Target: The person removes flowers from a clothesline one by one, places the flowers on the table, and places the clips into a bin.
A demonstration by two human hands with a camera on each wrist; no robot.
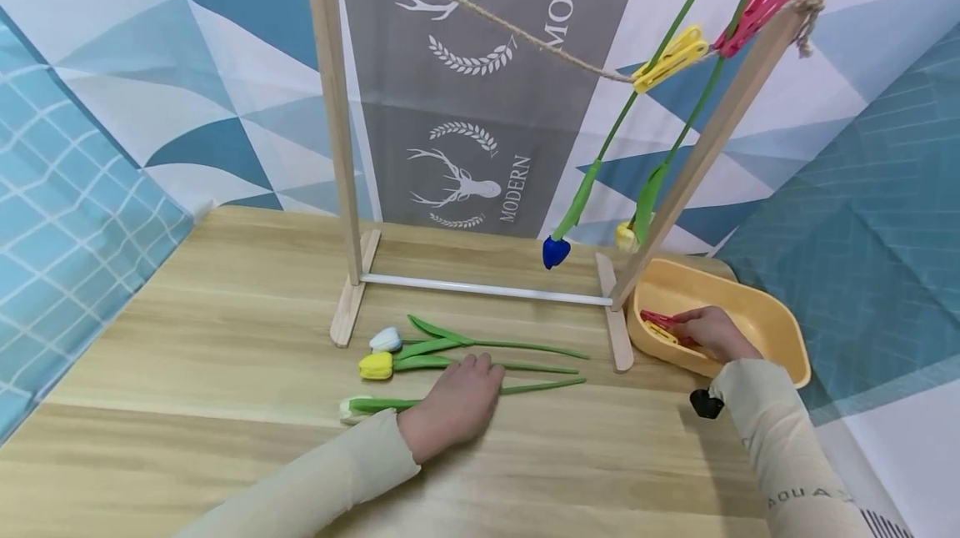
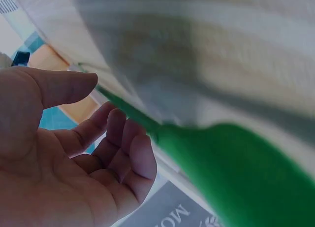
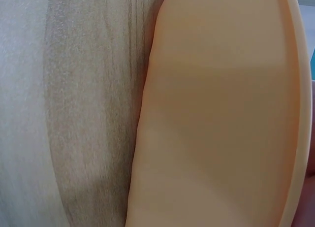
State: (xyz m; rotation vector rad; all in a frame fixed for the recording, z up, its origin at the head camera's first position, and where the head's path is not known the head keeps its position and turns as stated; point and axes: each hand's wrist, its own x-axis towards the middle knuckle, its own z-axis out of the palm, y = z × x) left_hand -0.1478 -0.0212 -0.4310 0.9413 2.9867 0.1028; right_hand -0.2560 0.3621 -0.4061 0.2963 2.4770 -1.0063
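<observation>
My left hand (image 1: 459, 404) is over the stem of the nearest tulip, a white one (image 1: 354, 410), on the table. In the left wrist view its fingers are loosely bent, thumb apart from them, beside the green stem (image 2: 128, 109). A yellow tulip (image 1: 375, 366) and a pale blue tulip (image 1: 386, 339) lie just beyond. My right hand (image 1: 712, 331) reaches into an orange tub (image 1: 772, 329), its fingertips at red and yellow clothespins (image 1: 660, 329); whether it pinches one is hidden. The right wrist view shows mostly the tub.
A wooden frame (image 1: 337, 121) stands behind the flowers with a rope (image 1: 495, 17) strung across. From it hang a blue tulip (image 1: 556, 252) by a yellow clothespin (image 1: 670, 60) and a pale yellow tulip (image 1: 626, 235) by a red clothespin (image 1: 756, 12). A white bar (image 1: 487, 289) joins the frame's feet.
</observation>
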